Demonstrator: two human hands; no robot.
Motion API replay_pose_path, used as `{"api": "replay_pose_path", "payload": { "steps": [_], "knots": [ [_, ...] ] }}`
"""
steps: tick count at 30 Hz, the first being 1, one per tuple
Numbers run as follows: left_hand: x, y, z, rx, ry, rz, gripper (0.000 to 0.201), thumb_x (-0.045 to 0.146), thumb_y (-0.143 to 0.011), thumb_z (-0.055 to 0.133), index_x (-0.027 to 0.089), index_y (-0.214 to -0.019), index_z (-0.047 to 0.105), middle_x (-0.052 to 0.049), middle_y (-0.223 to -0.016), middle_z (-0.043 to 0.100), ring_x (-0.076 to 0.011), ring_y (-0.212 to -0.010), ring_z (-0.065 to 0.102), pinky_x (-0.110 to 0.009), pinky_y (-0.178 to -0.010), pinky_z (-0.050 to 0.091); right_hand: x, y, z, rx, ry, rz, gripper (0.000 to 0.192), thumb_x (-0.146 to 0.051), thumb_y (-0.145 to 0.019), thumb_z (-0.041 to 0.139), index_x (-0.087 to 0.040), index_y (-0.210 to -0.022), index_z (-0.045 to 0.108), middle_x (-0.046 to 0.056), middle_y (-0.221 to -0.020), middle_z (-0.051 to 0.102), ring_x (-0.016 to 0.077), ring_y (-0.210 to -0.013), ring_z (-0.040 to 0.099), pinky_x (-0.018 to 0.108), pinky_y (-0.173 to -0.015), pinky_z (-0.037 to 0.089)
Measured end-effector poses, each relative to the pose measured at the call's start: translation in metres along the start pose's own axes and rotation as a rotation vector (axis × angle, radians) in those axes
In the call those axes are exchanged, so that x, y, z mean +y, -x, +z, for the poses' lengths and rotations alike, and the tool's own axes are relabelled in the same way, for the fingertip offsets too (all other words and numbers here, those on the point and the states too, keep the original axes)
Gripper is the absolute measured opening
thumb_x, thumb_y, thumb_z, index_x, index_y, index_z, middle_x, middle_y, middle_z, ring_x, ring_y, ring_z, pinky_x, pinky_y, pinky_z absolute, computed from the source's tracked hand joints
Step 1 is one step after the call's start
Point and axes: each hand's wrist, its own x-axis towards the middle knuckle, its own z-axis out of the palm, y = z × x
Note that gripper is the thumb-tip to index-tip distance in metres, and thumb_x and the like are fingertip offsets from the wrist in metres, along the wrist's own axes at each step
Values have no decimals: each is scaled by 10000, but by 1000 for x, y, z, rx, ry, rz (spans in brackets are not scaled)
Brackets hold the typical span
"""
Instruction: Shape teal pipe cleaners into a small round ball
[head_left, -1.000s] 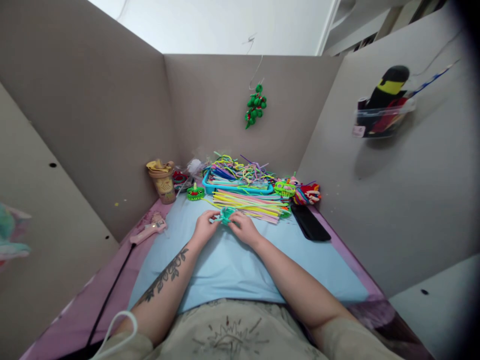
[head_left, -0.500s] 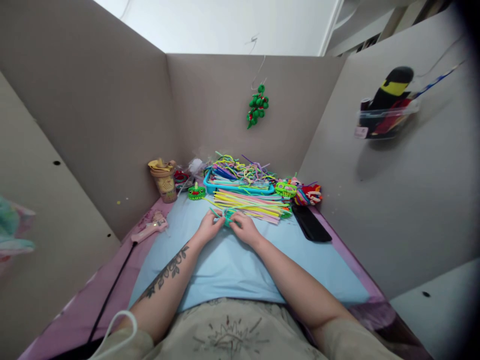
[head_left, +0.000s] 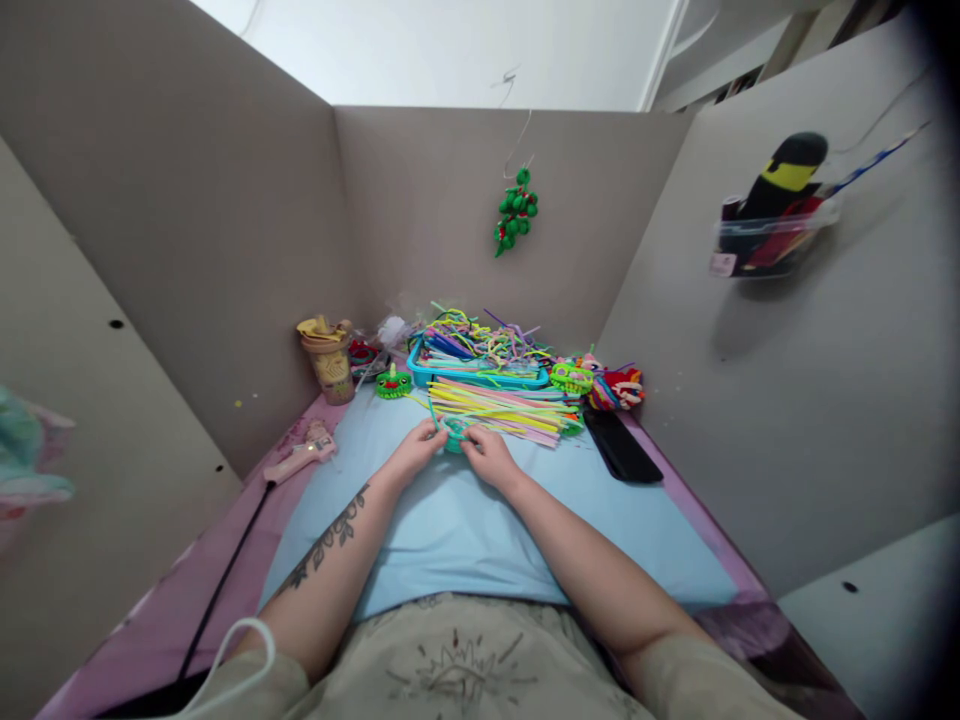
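My left hand (head_left: 411,455) and my right hand (head_left: 490,457) meet over the light blue mat (head_left: 450,530), both pinching a small teal pipe-cleaner piece (head_left: 454,433) between them. The fingers hide most of it; a thin teal end sticks up by the left fingers. Just beyond the hands lies a loose pile of coloured pipe cleaners (head_left: 499,408), mostly yellow and pink. Behind that stands a blue tray (head_left: 480,377) heaped with tangled pipe cleaners.
A pink glue gun (head_left: 298,460) with a black cord lies at left, a beige cup (head_left: 328,360) behind it. Small green and red craft figures (head_left: 596,384) and a black flat object (head_left: 621,445) are at right. Grey partitions enclose the desk; a green ornament (head_left: 514,212) hangs on the back wall.
Both hands have shifted slightly away from me toward the pipe-cleaner pile, still working the teal piece. A thin teal end now shows by the left fingers.
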Motion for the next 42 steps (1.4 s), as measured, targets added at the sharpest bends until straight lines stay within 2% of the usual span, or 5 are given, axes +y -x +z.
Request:
{"api": "replay_pose_path", "payload": {
  "steps": [9,20,30,36,42],
  "knots": [
    [2,2,3,354,-181,-45,238,389,-665,642,153,-649,613,-74,-880,632,-199,-886,571,-259,-693,441,1,-1,5,-13,29,10,120,-185,-799,478,-192,-711,559,14,-705,566,151,-685,502,260,-655,380],
    [0,-1,-15,291,166,-309,316,384,-588,687,161,-517,474,52,-454,425,-77,-450,405,-220,-477,312,5,-3,2,4,83,-13,127,-182,-801,449,-199,-735,556,30,-743,571,170,-727,499,276,-679,380],
    [7,2,-4,82,167,-166,416,383,-596,726,135,-907,606,-65,-828,653,-161,-739,598,-272,-660,477,6,-2,-1,-5,-59,85,85,-256,-758,538,-182,-725,565,-6,-703,562,137,-675,504,241,-640,382],
    [-1,2,-1,159,-163,-44,341,322,-630,696,153,-903,580,-45,-861,627,-179,-801,588,-296,-700,482,0,-2,2,-14,-18,19,58,-224,-767,538,-189,-741,577,23,-752,596,165,-748,531,280,-711,401],
    [-1,2,-13,78,-506,158,483,321,-640,725,226,-1095,595,-108,-1301,458,-266,-1247,376,-419,-1034,301,2,-1,-3,-60,-135,52,80,-230,-756,521,-182,-734,581,2,-714,586,148,-703,531,263,-681,412]
  ]
}}
